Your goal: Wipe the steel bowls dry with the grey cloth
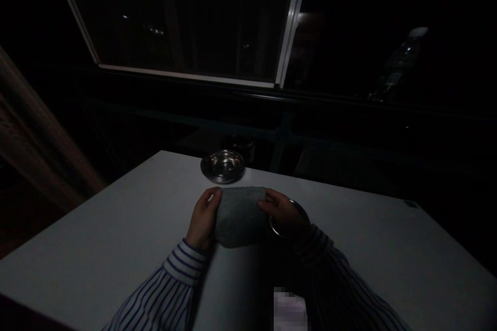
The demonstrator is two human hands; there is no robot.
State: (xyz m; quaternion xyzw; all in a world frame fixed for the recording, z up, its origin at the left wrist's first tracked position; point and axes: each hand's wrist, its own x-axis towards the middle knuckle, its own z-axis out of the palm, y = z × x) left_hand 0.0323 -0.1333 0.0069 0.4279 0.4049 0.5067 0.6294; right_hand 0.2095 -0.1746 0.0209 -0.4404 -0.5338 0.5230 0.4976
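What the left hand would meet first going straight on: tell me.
The left hand would probably meet the shiny, round metal bowl beyond the grey, textured, rectangular cloth it holds; depth is unclear, so it might pass above.

No text, label, brand, number or sign can be read.

A small grey-green cloth [238, 217] with a coarse, woven-looking texture, roughly rectangular. Its far edge runs nearly straight and looks slightly fuzzy; its near left corner is rounded. It is spread out broad side up, held at its left and right edges between the left hand [202, 220] and right hand [286, 214], over a white table [135, 232]. Its near right part fades into shadow.
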